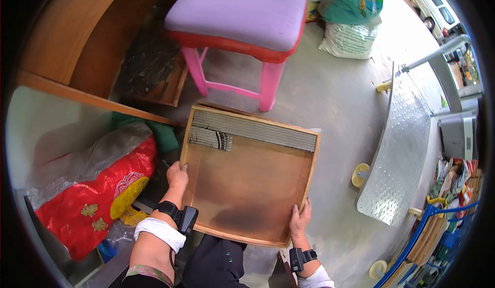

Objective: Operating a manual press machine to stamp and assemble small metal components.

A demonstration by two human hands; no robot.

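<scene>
A shallow square wooden tray (247,185) is held over my lap between my two hands. My left hand (177,176) grips its left side, with the fingers partly hidden by the frame. My right hand (300,221) holds the lower right side, thumb over the rim. Thin grey strips (258,129) lie packed in a row along the tray's far side. A shorter second row, with dark curved pieces at its right end, sits at the far left; I cannot make out their kind. The rest of the tray's brown bottom shows bare.
A pink stool (237,17) with a lilac seat stands just beyond the tray. Left are a wooden box (149,66) with dark thin pieces and a red bag (103,195). A perforated metal platform on wheels (399,154) stands right; stacked sacks (350,38) are behind.
</scene>
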